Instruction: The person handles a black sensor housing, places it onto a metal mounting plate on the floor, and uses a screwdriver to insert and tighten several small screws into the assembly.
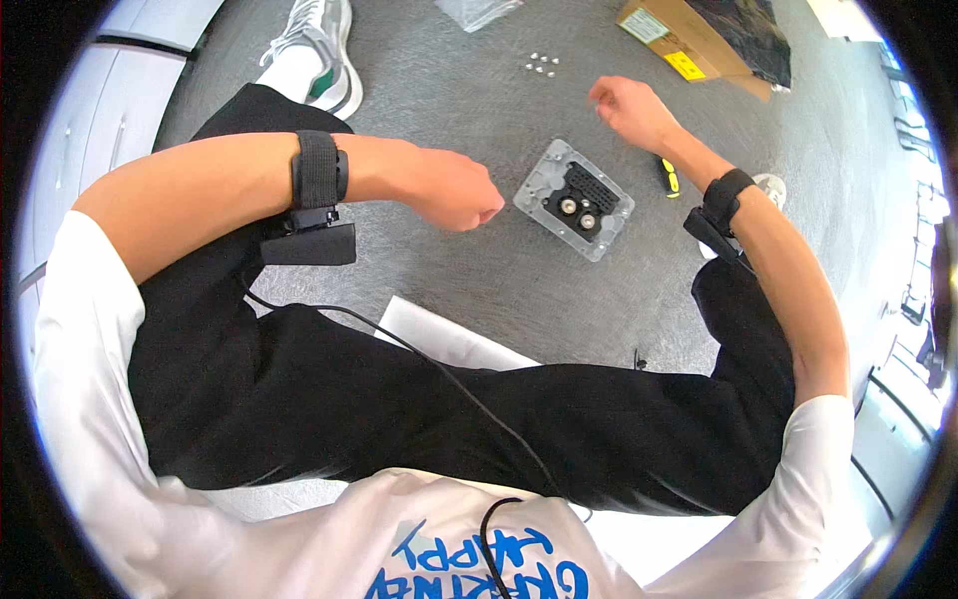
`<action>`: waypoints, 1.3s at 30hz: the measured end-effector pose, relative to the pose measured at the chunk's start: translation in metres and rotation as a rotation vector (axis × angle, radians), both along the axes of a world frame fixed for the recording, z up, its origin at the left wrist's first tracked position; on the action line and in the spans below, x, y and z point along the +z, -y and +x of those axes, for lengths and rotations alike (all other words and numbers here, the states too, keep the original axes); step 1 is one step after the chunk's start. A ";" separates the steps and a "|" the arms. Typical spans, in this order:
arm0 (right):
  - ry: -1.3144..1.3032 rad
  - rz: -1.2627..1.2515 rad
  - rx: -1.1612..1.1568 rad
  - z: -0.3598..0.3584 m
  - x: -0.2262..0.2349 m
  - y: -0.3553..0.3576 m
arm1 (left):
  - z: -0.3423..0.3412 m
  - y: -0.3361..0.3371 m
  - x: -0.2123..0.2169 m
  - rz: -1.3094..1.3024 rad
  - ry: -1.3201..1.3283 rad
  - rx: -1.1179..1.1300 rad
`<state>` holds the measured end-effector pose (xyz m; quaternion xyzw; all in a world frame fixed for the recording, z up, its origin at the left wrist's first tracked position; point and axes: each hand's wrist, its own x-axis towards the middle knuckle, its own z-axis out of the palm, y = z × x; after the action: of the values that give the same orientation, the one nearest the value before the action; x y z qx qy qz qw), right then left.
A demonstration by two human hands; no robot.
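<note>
A grey rectangular housing plate (526,190) with holes along its rim lies flat on the floor, turned at an angle. Set into it is a black connector block with many small openings and two round metal parts. Just left of the plate, and apart from it, my left hand (454,190) is closed in a fist; whatever it may hold is hidden. Beyond the plate's far right corner, my right hand (634,112) hovers with its fingers curled together, and I cannot make out anything in them. Several small white pieces (542,66) lie scattered to its left.
A cardboard box (664,30) with black plastic stands far right. Below my right wrist lies a yellow-and-black tool (671,179). A clear plastic bag (477,10) is at the far edge, a white sheet (449,337) by my legs. White cabinets (95,130) line the left.
</note>
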<state>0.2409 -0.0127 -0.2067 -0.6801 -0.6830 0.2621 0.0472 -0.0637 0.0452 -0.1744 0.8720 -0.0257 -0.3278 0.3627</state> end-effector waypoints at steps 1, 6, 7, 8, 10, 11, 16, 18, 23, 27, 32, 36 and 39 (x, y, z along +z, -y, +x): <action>0.000 -0.010 0.011 -0.007 -0.006 -0.008 | -0.006 -0.004 0.003 0.020 0.005 -0.024; 0.039 0.127 -0.042 -0.010 -0.036 -0.042 | -0.018 -0.018 0.034 0.076 -0.053 -0.064; 0.043 0.115 -0.039 -0.011 -0.040 -0.048 | -0.021 -0.021 0.032 0.062 -0.015 -0.020; 0.061 0.136 -0.031 -0.010 -0.043 -0.054 | -0.024 -0.023 0.030 0.048 0.023 0.024; 0.085 0.147 -0.029 -0.010 -0.050 -0.065 | -0.030 -0.027 0.025 -0.011 0.082 0.071; 0.070 0.153 0.000 -0.016 -0.053 -0.073 | -0.035 -0.029 0.024 -0.054 0.134 0.127; 0.064 0.062 0.012 -0.031 -0.064 -0.086 | -0.036 -0.032 0.026 -0.156 0.180 0.175; 0.122 0.179 0.089 -0.029 -0.067 -0.082 | -0.033 -0.030 0.029 -0.186 0.143 0.211; 0.113 0.136 0.061 -0.031 -0.065 -0.078 | -0.029 -0.029 0.031 -0.188 0.166 0.233; 0.190 0.168 0.086 -0.038 -0.069 -0.079 | -0.027 -0.027 0.029 -0.218 0.167 0.232; 0.164 0.106 0.087 -0.035 -0.076 -0.085 | -0.028 -0.026 0.028 -0.215 0.190 0.239; 0.264 0.177 0.083 -0.034 -0.073 -0.087 | -0.019 -0.026 0.027 -0.193 0.186 0.218; 0.215 0.245 0.030 -0.045 -0.054 -0.087 | -0.014 -0.028 0.020 -0.137 0.237 0.235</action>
<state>0.1964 0.0745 -0.2606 -0.6830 -0.7212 0.1033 0.0523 -0.0773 0.0737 -0.1549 0.8748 0.0114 -0.1756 0.4514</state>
